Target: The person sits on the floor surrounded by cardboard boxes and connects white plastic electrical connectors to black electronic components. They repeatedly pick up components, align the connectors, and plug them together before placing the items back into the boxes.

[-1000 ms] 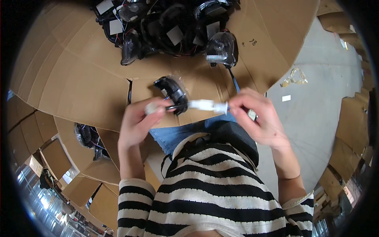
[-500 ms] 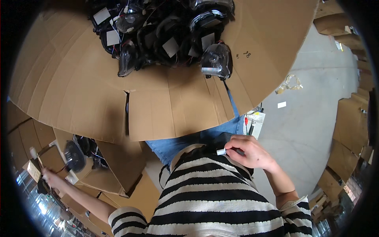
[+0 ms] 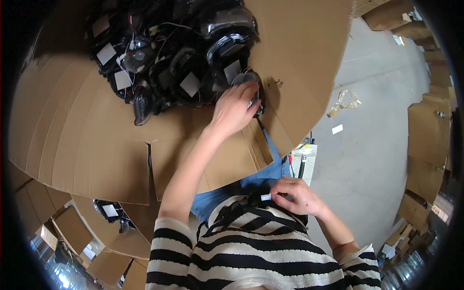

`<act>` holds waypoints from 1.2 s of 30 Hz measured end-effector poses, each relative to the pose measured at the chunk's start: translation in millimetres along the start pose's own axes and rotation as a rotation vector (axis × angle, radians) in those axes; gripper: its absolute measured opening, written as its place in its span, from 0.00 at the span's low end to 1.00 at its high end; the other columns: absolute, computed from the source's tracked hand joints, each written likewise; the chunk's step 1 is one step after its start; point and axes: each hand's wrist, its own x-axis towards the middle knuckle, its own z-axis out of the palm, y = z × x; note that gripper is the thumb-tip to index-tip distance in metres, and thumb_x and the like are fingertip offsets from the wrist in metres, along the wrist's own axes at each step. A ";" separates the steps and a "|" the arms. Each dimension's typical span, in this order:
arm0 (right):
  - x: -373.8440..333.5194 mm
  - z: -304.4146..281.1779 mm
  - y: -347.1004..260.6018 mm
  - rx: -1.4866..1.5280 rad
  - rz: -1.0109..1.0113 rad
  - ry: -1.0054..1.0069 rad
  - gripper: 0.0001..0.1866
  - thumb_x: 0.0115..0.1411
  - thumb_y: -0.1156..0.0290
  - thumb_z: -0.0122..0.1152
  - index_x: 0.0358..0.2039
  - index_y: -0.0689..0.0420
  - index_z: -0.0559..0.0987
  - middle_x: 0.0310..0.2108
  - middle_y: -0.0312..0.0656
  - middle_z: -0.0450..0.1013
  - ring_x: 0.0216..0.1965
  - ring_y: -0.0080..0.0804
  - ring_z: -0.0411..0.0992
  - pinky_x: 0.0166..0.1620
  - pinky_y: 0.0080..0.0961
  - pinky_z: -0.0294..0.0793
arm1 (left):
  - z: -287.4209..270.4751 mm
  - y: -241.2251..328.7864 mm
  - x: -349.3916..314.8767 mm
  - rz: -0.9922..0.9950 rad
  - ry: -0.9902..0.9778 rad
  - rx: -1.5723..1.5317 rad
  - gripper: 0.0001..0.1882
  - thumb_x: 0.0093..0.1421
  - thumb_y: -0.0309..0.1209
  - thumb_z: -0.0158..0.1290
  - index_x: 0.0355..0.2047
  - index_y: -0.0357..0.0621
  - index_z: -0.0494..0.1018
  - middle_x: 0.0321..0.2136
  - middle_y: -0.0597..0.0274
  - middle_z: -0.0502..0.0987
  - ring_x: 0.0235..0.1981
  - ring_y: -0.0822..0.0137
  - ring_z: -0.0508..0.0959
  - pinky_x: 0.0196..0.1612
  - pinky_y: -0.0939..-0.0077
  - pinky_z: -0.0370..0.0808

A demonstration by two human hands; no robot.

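My left hand (image 3: pixel 235 107) reaches over the cardboard flap, with thumb and fingers closed around a dark lamp unit (image 3: pixel 247 77) with a clear cover. Much of that lamp is hidden under the hand. Beside it lies a pile of black lamp units (image 3: pixel 181 65) with loose wires and pale square labels. Close to my waist, my right hand (image 3: pixel 296 197) pinches a small white piece (image 3: pixel 266 197); its kind is too small to make out.
A large cardboard sheet (image 3: pixel 72 130) with cut flaps lies under the lamps. Another carton (image 3: pixel 135 220) with lamps stands at lower left. On the grey floor to the right are a white card (image 3: pixel 337 129) and crumpled clear wrap (image 3: pixel 345 101). Cardboard boxes (image 3: pixel 425 135) line the far right.
My left hand has swung from the far lower left, by the side carton, up to the lamp at the pile's edge. My right hand stays near my waist with the white piece. The view has shifted.
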 end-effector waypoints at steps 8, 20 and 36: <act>-24.6 0.4 14.2 0.109 0.131 0.052 0.03 0.48 0.77 0.53 0.24 0.63 0.73 0.23 0.43 0.70 0.26 0.36 0.68 0.29 0.26 0.67 | 95.0 -58.1 45.2 -0.262 -0.104 0.116 0.20 0.51 0.40 0.47 0.41 0.40 0.66 0.44 0.51 0.65 0.44 0.51 0.66 0.47 0.59 0.62; -7.3 -10.6 30.7 0.137 0.076 0.055 0.03 0.46 0.77 0.52 0.23 0.61 0.70 0.21 0.43 0.68 0.24 0.39 0.67 0.27 0.28 0.66 | 63.7 -41.9 -97.1 -0.345 -0.284 0.023 0.23 0.46 0.35 0.54 0.39 0.35 0.62 0.38 0.47 0.63 0.35 0.49 0.70 0.35 0.63 0.71; -7.6 -2.2 18.2 0.133 0.057 0.048 0.02 0.46 0.78 0.52 0.22 0.61 0.71 0.21 0.43 0.68 0.23 0.37 0.67 0.26 0.27 0.65 | 76.1 -30.9 -92.9 -0.694 -0.601 -0.063 0.17 0.54 0.34 0.41 0.40 0.35 0.65 0.35 0.41 0.68 0.37 0.50 0.70 0.36 0.61 0.69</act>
